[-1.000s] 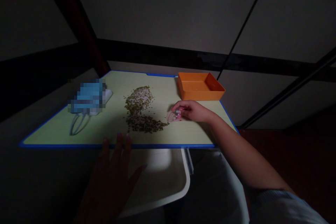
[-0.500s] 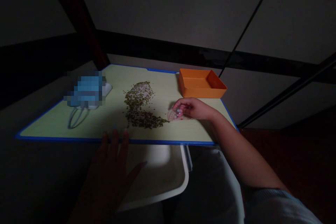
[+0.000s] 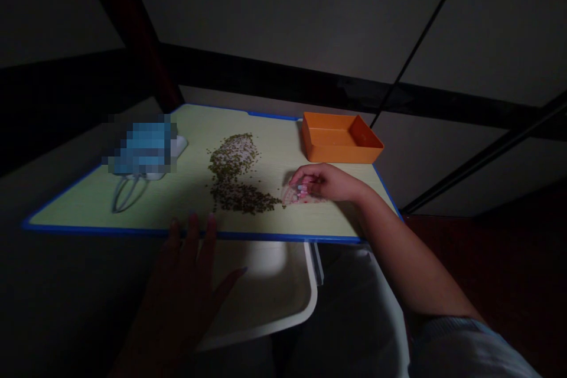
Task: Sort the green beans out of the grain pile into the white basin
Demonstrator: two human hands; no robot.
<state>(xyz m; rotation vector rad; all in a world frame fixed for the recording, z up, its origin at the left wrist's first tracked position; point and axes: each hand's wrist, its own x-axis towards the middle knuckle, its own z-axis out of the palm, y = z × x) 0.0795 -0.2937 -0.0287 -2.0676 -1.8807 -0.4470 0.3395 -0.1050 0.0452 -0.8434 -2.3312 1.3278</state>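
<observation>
My right hand (image 3: 330,183) is closed on a see-through pink piece that looks like a protractor (image 3: 290,196), its curved edge down on the tabletop. That edge is at the right tip of a heap of small dark green and pale grains (image 3: 245,198), perhaps beans and rice. Behind lies a second, paler grain heap (image 3: 234,156), joined to the first. My left hand (image 3: 188,271) is in shadow, fingers spread, with the fingertips by the board's near blue edge; it holds nothing.
An orange open box (image 3: 341,153) stands at the back right of the pale blue-edged board (image 3: 133,198). At the left is a blurred-out blue item (image 3: 146,147) with a looped cord (image 3: 126,195). Below the near edge is a white tub (image 3: 305,313).
The view has shifted slightly, so the board appears a little higher. My right hand and the protractor stay in nearly the same place by the grains.
</observation>
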